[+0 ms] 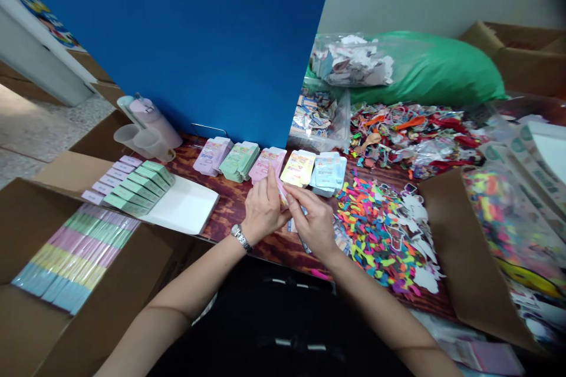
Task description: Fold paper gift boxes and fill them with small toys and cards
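Observation:
In the middle of the table, my left hand (264,205), with a silver watch at the wrist, pinches a small pink carton (282,193). My right hand (313,221) has its fingers closed on the carton's other side. Much of the carton is hidden behind the fingers. Just beyond my hands runs a row of flat printed cartons: a purple stack (213,156), a green stack (239,161), a pink stack (267,164), a yellow stack (298,168) and a blue stack (327,172).
Purple and green boxes (140,188) stand on a white slab (188,206) at left. Below them, an open cardboard box (128,283) holds wrapped coloured packs. Colourful small pieces (375,230) are heaped at right, near a cardboard flap (460,259). A blue panel (198,41) rises behind.

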A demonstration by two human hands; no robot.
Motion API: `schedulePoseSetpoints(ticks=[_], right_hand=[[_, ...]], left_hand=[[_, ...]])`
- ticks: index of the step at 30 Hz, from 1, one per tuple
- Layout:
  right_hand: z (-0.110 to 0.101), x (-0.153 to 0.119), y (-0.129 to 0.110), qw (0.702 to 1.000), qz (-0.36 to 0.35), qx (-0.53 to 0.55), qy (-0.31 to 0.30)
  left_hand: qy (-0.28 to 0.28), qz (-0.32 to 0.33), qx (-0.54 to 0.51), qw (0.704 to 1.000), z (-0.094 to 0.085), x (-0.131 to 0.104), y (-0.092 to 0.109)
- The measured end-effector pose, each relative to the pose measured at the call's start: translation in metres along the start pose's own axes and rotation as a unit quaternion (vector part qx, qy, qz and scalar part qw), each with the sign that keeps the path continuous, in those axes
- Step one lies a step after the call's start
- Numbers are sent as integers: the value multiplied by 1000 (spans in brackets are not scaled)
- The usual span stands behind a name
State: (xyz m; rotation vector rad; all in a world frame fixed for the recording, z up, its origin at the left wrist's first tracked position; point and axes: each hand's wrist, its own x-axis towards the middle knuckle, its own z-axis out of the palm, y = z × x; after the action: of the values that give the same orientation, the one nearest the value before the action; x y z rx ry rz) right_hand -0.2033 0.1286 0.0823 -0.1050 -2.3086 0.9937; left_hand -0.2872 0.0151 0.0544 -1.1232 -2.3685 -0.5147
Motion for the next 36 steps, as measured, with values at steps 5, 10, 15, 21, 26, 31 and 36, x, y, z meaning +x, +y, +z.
schedulePoseSetpoints(ticks=[5, 10, 15, 21, 26, 31, 36], right_hand=[[10, -17, 3, 995, -76, -55, 28], [13, -25, 10, 994, -95, -59, 8], [1, -13, 43, 964, 183, 181, 70], [6, -23, 48, 831, 344, 437, -15], [-6, -40, 78, 942, 241, 81, -217], [-4, -28, 110, 840, 213, -311, -391], [15, -11, 108, 825, 175, -339, -417]], left_hand=[[11, 15, 47, 999, -1, 2, 2], [-14, 22, 70, 997, -3, 3, 5], [16, 99, -34, 994, -10, 4, -11], [-36, 10, -443, 896, 8, -11, -16], [-87, -102, -516, 846, 25, -26, -22], [-135, -160, -488, 847, 31, -35, -32], [-147, -183, -469, 851, 40, -48, -31]])
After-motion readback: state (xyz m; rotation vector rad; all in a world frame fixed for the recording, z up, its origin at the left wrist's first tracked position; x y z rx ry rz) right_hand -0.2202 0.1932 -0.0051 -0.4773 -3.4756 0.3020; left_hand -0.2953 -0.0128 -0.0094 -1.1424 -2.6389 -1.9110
